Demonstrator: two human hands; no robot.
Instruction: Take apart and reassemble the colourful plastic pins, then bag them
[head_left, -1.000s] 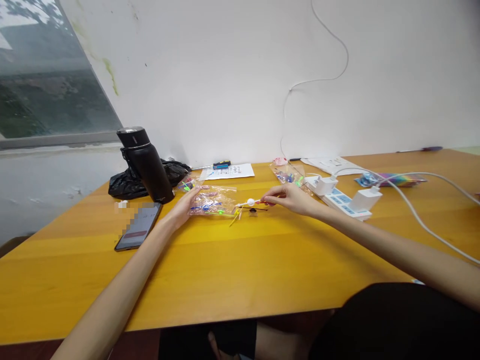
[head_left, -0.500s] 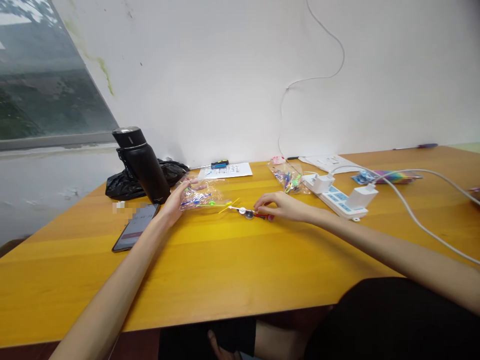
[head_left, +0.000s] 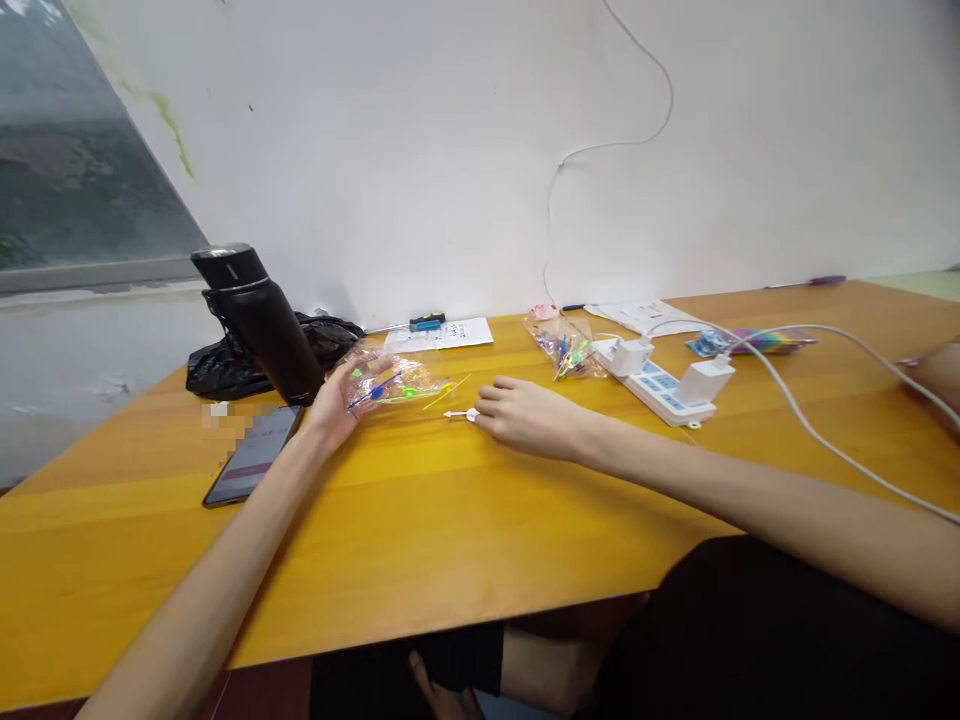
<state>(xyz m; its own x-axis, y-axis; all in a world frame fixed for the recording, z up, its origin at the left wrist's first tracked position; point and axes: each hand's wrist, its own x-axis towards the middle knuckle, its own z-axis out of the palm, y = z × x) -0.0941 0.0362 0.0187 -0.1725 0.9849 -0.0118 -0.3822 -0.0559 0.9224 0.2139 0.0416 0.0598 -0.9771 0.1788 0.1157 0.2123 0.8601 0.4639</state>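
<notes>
My left hand (head_left: pixel 337 405) holds a clear plastic bag (head_left: pixel 394 382) of small coloured parts, lifted a little off the yellow wooden table (head_left: pixel 450 520). My right hand (head_left: pixel 525 415) lies knuckles-up on the table with its fingers curled over a small white piece (head_left: pixel 461 414) whose thin tip sticks out to the left. A thin yellow stick (head_left: pixel 446 392) lies between the bag and that piece.
A black flask (head_left: pixel 259 320) stands in front of a black bag (head_left: pixel 225 362), with a phone (head_left: pixel 251 467) nearer me. Farther back are a paper (head_left: pixel 442 335), a small screwdriver (head_left: pixel 424 322), a second parts bag (head_left: pixel 566 348), a power strip (head_left: pixel 660 385) with chargers and white cables (head_left: pixel 817 430).
My left hand has lifted and turned the bag toward me. My right hand has brought the white piece down onto the table and now covers most of it.
</notes>
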